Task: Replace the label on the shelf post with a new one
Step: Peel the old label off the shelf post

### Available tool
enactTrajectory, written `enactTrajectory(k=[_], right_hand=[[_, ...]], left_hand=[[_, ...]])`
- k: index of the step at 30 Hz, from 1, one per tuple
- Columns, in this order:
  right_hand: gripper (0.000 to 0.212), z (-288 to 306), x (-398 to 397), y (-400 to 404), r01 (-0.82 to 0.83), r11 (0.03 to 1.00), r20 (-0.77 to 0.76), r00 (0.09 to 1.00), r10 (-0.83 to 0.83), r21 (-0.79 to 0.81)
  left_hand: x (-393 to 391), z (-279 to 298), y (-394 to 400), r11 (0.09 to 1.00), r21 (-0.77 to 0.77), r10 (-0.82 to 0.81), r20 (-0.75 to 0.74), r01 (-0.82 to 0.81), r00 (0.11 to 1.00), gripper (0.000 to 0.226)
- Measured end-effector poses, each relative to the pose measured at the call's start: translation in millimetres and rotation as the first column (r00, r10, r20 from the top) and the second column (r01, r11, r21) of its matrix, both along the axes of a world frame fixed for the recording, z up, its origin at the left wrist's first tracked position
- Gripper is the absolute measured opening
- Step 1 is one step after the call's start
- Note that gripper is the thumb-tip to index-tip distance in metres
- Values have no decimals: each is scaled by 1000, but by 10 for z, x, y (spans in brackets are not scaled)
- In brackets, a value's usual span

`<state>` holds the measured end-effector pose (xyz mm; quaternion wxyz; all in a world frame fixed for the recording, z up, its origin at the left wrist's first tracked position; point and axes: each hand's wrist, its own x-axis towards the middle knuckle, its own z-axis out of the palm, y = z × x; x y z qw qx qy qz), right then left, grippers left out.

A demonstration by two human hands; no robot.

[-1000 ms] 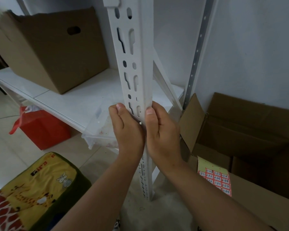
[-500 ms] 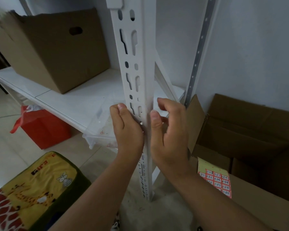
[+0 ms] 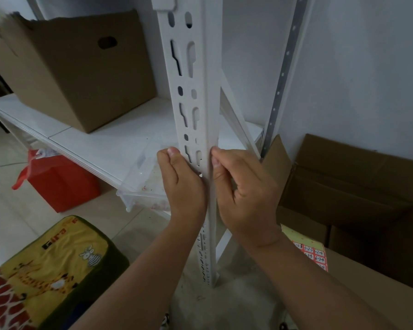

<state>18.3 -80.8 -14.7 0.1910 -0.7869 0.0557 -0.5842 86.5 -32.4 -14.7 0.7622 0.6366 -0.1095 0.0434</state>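
A white slotted shelf post (image 3: 196, 67) stands upright in the middle of the head view. My left hand (image 3: 184, 186) grips its left face, thumb lying up along the slots. From the other side, my right hand (image 3: 246, 194) holds the post's corner edge with the thumb pressed on it and the fingers curled behind. No label shows on the visible part of the post; my hands cover the stretch they hold. A yellow sheet of red numbered stickers (image 3: 312, 254) lies on a cardboard flap at the right.
A closed cardboard box (image 3: 81, 75) sits on the white shelf board (image 3: 100, 148). A clear plastic tub (image 3: 141, 194) hangs under it. An open cardboard box (image 3: 343, 182) stands right, with a red bag (image 3: 60, 184) and a yellow cushioned stool (image 3: 48, 277) on the floor at left.
My right hand lifted its fingers off the post half a second ago and has closed back onto the corner edge. My left hand has stayed in place.
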Motion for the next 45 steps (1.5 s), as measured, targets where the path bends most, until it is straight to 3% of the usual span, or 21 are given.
enactTrajectory(k=[12,26,40,45], right_hand=[[23,-75,-75,-10,-52,999,-74,996,52,4],[29,-76,-99,-79,73,951,-110,988,-110,-301],[27,-93,-108,-34,57,950,-132,986,-101,-306],[29,-57,-117,-58,40,975,-86,994,-60,-219]], left_hand=[[-21,8,-4,1000,11,15,-2,-15,1000,30],[-35,4,-29,1000,-21,20,-4,-20,1000,30],[-41,27,4,1000,-20,17,16,-16,1000,32],[-51,31,10,1000,14,9,0,-9,1000,30]])
